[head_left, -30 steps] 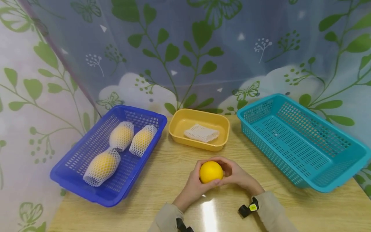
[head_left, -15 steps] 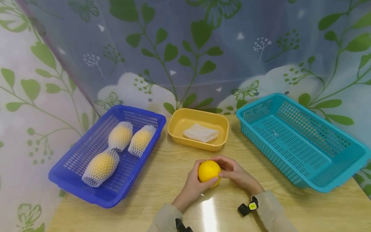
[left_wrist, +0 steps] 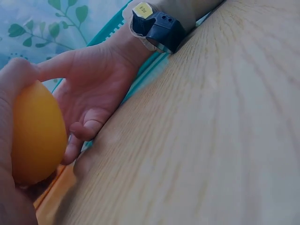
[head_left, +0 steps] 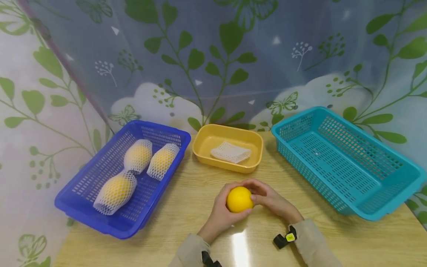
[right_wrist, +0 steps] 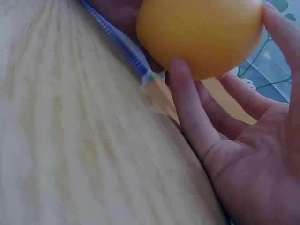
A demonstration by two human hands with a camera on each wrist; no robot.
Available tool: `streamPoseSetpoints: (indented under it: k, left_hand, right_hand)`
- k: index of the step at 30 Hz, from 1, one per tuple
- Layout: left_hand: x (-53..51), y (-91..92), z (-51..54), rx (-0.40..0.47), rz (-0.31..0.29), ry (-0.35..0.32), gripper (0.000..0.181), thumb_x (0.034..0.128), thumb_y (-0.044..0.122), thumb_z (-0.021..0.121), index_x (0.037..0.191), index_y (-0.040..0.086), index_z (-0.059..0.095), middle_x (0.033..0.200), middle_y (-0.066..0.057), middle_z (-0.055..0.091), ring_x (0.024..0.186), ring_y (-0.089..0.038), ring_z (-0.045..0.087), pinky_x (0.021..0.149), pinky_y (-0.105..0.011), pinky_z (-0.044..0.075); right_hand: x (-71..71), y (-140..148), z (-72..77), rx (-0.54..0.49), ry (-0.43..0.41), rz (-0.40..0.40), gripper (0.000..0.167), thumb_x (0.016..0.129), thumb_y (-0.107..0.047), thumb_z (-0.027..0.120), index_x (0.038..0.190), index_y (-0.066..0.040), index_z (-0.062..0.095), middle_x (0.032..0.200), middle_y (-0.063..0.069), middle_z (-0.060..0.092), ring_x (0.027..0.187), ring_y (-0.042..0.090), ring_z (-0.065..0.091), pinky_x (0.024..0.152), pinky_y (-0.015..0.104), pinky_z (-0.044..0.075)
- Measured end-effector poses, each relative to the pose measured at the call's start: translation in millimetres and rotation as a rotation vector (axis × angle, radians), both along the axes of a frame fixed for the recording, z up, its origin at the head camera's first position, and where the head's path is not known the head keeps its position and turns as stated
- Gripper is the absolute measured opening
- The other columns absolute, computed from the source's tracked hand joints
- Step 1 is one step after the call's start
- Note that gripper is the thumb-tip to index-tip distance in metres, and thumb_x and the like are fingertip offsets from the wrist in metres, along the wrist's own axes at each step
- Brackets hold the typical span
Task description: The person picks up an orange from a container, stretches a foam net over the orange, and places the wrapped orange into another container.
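A smooth yellow-orange fruit, an orange (head_left: 239, 199), is held up between both hands over the near middle of the table. My left hand (head_left: 222, 209) curls round its left side, with the thumb along its lower edge. From the right, my right hand (head_left: 269, 198) holds it by the fingertips, its thumb on the fruit's right side. In the right wrist view, several fingertips (right_wrist: 180, 70) touch the underside of the orange (right_wrist: 201, 35), with the palm apart from it. The left wrist view shows the orange (left_wrist: 37, 133) close up at the left.
A blue basket (head_left: 151, 207) at left holds 3 yellow fruits (head_left: 137, 155) in white foam nets. At the back middle, a yellow tray (head_left: 200, 146) contains a flat foam net (head_left: 231, 152). An empty teal basket (head_left: 333, 174) stands at right. A patterned curtain hangs behind.
The orange has shifted slightly left and turned a little in the hands. My right thumb has moved up onto its right side. The baskets and tray stay where they were.
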State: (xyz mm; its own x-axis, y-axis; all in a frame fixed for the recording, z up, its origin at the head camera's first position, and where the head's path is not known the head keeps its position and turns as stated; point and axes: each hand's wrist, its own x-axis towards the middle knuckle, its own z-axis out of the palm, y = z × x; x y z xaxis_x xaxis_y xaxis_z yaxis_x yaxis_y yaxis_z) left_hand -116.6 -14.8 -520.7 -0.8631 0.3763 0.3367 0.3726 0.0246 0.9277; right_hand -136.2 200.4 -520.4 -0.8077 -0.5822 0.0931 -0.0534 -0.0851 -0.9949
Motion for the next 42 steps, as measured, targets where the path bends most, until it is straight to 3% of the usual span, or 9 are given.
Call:
streamPoseSetpoints:
  k: [7, 11, 14, 17, 21, 28, 31, 37, 42]
  left_hand:
    - [0.0, -0.1, -0.2, -0.036, -0.021, 0.278, 0.065, 0.0686, 0.006, 0.089, 0.125, 0.014, 0.06, 0.132, -0.007, 0.052, 0.122, -0.023, 0.049, 0.102, -0.043, 0.044]
    - [-0.9, 0.3, -5.4, -0.109, -0.055, 0.344, 0.065, 0.0678, 0.009, 0.09, 0.125, 0.02, 0.062, 0.135, -0.007, 0.05, 0.126, -0.024, 0.04, 0.103, -0.044, 0.039]
    - [-0.4, 0.9, -5.8, -0.155, -0.054, 0.354, 0.066, 0.0691, 0.013, 0.091, 0.127, 0.021, 0.06, 0.139, -0.006, 0.046, 0.128, -0.026, 0.035, 0.102, -0.046, 0.037]
    - [-0.5, 1.6, -6.0, -0.185, -0.045, 0.281, 0.07, 0.0738, 0.021, 0.089, 0.135, 0.021, 0.053, 0.146, -0.005, 0.037, 0.132, -0.027, 0.031, 0.102, -0.048, 0.037]
    - [-1.3, 2.4, -6.1, -0.17, -0.042, 0.106, 0.082, 0.0799, 0.027, 0.085, 0.146, 0.025, 0.037, 0.151, -0.003, 0.027, 0.136, -0.025, 0.032, 0.106, -0.051, 0.035]
    - [-0.2, 2.0, -4.4, -0.105, -0.063, -0.109, 0.095, 0.0807, 0.027, 0.084, 0.152, 0.034, 0.021, 0.146, 0.004, 0.037, 0.127, -0.018, 0.046, 0.105, -0.045, 0.037]
    - [0.1, 1.4, -4.1, -0.082, -0.069, -0.154, 0.098, 0.0794, 0.025, 0.084, 0.152, 0.035, 0.019, 0.145, 0.004, 0.039, 0.124, -0.018, 0.048, 0.104, -0.044, 0.038]
    - [-1.1, 0.8, -4.3, -0.047, -0.095, -0.168, 0.097, 0.0794, 0.019, 0.083, 0.151, 0.034, 0.019, 0.146, 0.0, 0.037, 0.123, -0.021, 0.049, 0.101, -0.042, 0.041]
    - [-1.1, 0.5, -1.2, -0.049, -0.07, -0.196, 0.094, 0.0786, 0.019, 0.083, 0.151, 0.029, 0.024, 0.144, -0.001, 0.04, 0.12, -0.022, 0.051, 0.098, -0.042, 0.043]
  right_hand:
    - [3.1, 2.2, -0.7, 0.038, -0.079, 0.048, 0.051, 0.101, -0.014, 0.051, 0.149, -0.004, 0.036, 0.148, 0.018, 0.041, 0.125, 0.028, 0.051, 0.094, 0.041, 0.051]
    - [4.3, 3.4, -2.8, -0.036, -0.105, 0.09, 0.055, 0.101, -0.013, 0.049, 0.152, -0.005, 0.029, 0.15, 0.014, 0.04, 0.126, 0.025, 0.051, 0.097, 0.04, 0.049]
    - [4.2, 3.4, -4.7, -0.091, -0.068, 0.084, 0.058, 0.098, -0.007, 0.054, 0.151, -0.001, 0.03, 0.148, 0.011, 0.043, 0.125, 0.023, 0.052, 0.098, 0.037, 0.049]
    - [3.6, 2.2, -5.2, -0.134, -0.021, 0.043, 0.062, 0.091, -0.001, 0.063, 0.147, 0.002, 0.035, 0.146, 0.009, 0.046, 0.126, 0.021, 0.051, 0.101, 0.033, 0.047]
    - [2.6, -0.9, -3.6, -0.19, 0.002, 0.006, 0.07, 0.082, 0.005, 0.073, 0.143, 0.003, 0.039, 0.144, 0.01, 0.047, 0.129, 0.021, 0.049, 0.102, 0.036, 0.046]
    - [1.2, -3.7, -0.3, -0.252, 0.054, -0.018, 0.071, 0.078, 0.01, 0.076, 0.14, 0.007, 0.041, 0.143, 0.012, 0.048, 0.13, 0.024, 0.048, 0.101, 0.041, 0.046]
    - [1.1, -4.1, 0.9, -0.264, 0.071, -0.014, 0.071, 0.077, 0.009, 0.078, 0.139, 0.007, 0.044, 0.145, 0.013, 0.046, 0.133, 0.025, 0.045, 0.103, 0.042, 0.045]
    - [0.1, -4.5, -1.6, -0.31, 0.114, 0.013, 0.063, 0.078, 0.009, 0.078, 0.134, 0.004, 0.051, 0.147, 0.014, 0.046, 0.135, 0.025, 0.043, 0.108, 0.04, 0.04]
    - [-2.6, -4.9, -5.1, -0.329, 0.16, 0.026, 0.052, 0.081, 0.011, 0.073, 0.129, 0.0, 0.057, 0.147, 0.017, 0.047, 0.137, 0.026, 0.042, 0.112, 0.037, 0.034]
